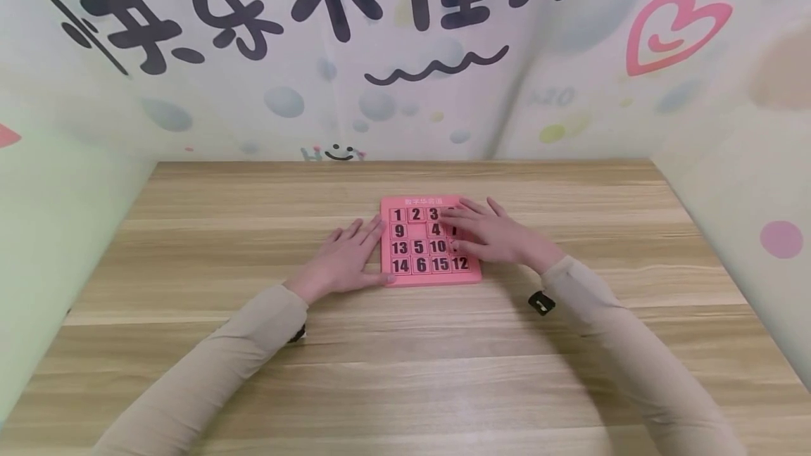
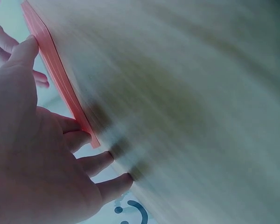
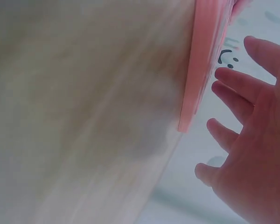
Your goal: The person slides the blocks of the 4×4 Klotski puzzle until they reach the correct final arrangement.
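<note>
Here, wood-grain table (image 1: 405, 364), pink number puzzle (image 1: 419, 246) atop, lettered wall (image 1: 412, 129)

Near the far edge of the table (image 1: 405, 385), pale brown with streaked wood grain, the puzzle (image 1: 437, 280) is pink, its tiles (image 1: 421, 265) pink with black numbers (the heading (image 1: 423, 201) above them is white). Past that edge, the white wall (image 1: 222, 104) carries black lettering (image 1: 339, 16) and blue-grey spots (image 1: 284, 102).

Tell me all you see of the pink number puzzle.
The pink, rectangular, plastic-looking number puzzle lies flat on the pale wood-grain table. White lettering runs above black-numbered tiles in four rows, with a gap between 9 and 4. The left hand touches its left edge; the right hand partly hides its right side, contact unclear.
</note>
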A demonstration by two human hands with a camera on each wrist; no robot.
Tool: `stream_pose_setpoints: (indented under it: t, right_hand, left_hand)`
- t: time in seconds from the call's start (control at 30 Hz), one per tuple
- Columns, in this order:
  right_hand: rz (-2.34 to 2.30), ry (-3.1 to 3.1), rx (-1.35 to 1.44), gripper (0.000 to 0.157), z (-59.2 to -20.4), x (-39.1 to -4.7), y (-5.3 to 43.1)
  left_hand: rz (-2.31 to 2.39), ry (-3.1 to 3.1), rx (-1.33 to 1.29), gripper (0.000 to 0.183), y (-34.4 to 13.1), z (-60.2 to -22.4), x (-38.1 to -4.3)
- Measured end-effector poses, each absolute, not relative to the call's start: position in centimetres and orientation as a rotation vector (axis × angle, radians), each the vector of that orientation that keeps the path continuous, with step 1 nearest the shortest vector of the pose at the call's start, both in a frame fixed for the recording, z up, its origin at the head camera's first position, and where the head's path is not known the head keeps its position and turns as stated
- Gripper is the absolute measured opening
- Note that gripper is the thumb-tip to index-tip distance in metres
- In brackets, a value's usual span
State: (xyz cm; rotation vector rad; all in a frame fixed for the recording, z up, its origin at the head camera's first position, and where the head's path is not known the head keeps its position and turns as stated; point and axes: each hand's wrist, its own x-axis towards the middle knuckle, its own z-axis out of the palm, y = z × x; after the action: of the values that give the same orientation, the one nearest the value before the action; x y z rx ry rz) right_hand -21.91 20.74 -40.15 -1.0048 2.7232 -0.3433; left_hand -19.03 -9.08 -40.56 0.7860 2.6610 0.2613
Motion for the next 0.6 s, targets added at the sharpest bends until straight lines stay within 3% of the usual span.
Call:
stream_pose_setpoints:
  t: [0.6]
  right_hand:
    - [-0.358, 2.67, -1.119, 0.054, -40.5, -21.1, 19.5]
  left_hand:
    - [0.257, 2.673, 0.792, 0.098, -9.0, -40.9, -19.1]
